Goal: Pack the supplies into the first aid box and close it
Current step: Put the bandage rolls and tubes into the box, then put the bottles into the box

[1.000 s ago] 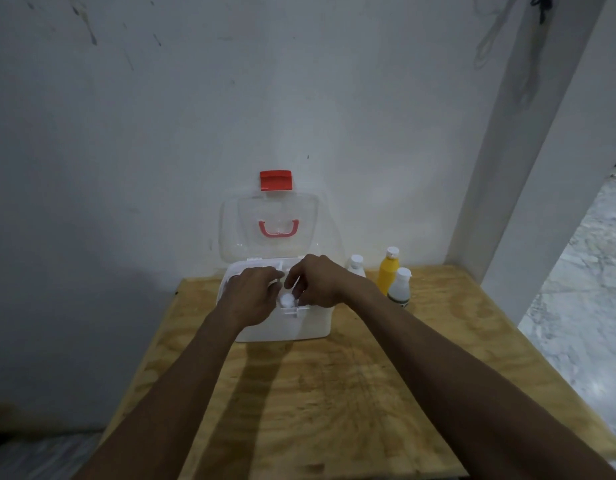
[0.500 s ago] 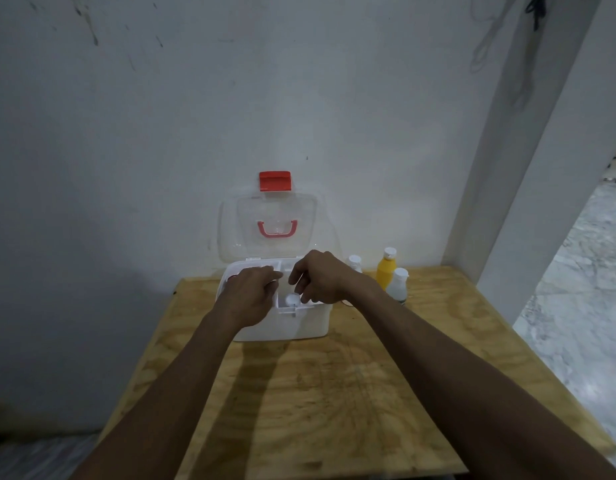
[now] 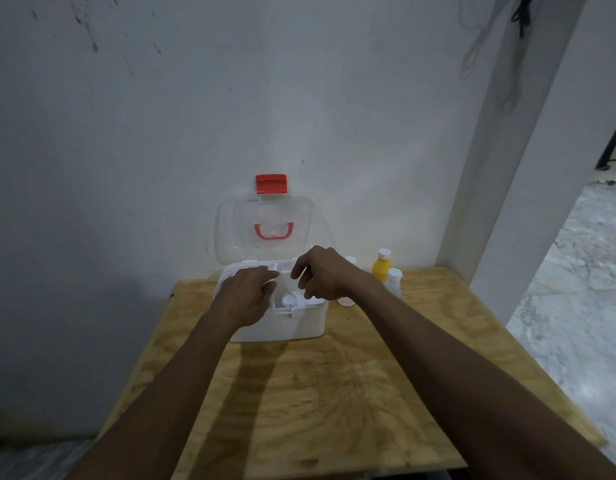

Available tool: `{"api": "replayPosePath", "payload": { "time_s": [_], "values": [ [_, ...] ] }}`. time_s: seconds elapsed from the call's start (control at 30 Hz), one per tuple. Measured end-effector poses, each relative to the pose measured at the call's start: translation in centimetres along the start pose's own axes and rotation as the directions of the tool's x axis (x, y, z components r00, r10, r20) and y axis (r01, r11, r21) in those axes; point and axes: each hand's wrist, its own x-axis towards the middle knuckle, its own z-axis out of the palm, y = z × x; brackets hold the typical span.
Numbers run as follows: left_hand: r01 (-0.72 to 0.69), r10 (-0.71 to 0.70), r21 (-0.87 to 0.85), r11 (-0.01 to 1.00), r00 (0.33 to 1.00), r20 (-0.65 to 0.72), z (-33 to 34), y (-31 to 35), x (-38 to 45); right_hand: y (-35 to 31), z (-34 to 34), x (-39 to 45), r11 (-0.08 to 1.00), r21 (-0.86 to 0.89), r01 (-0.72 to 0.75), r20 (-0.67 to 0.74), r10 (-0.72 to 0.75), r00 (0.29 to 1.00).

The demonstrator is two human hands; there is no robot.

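Note:
A white first aid box [image 3: 299,325] stands on the wooden table [image 3: 334,393] against the wall. Its clear lid [image 3: 268,230] is up, with a red handle and a red latch [image 3: 271,183] on top. A small white bottle [image 3: 288,300] stands upright inside the box near the front. My left hand [image 3: 246,294] rests flat over the box's left side, fingers apart. My right hand [image 3: 320,277] hovers over the box's right side, fingers loosely curled and holding nothing. To the right of the box stand a yellow bottle [image 3: 381,268] and a white bottle [image 3: 394,282]; another white bottle [image 3: 346,299] is mostly hidden behind my right wrist.
The table sits in a corner, with the wall behind it and a white pillar [image 3: 507,202] at its right. Beyond the table's right edge lies a marble floor [image 3: 576,306]. Bare wood stretches from the box to the near edge.
My right hand has lifted off the small white bottle and drawn slightly up and right. The bottle now stands in the box. My left hand has flattened over the box.

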Motion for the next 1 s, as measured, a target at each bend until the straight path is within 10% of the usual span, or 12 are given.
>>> {"api": "replayPosePath", "payload": {
  "time_s": [0.33, 0.6, 1.0],
  "values": [
    [-0.036, 0.029, -0.079, 0.996, 0.995, -0.09, 0.0, 2.4, 0.6, 5.8, -4.7, -4.8, 0.987, 0.035, -0.155, -0.52, 0.15, 0.841],
    [-0.112, 0.11, -0.058, 0.992, 0.993, -0.035, 2.4, 7.7, 2.8, 10.4, -3.3, -7.9, 0.95, 0.06, -0.307, -0.369, 0.307, 0.877],
    [-0.037, 0.038, -0.046, 0.998, 0.999, 0.019, 6.5, 13.6, 7.1, 12.3, -0.2, -7.5, 0.945, 0.246, -0.216, -0.524, 0.317, 0.791]
  ]
}}
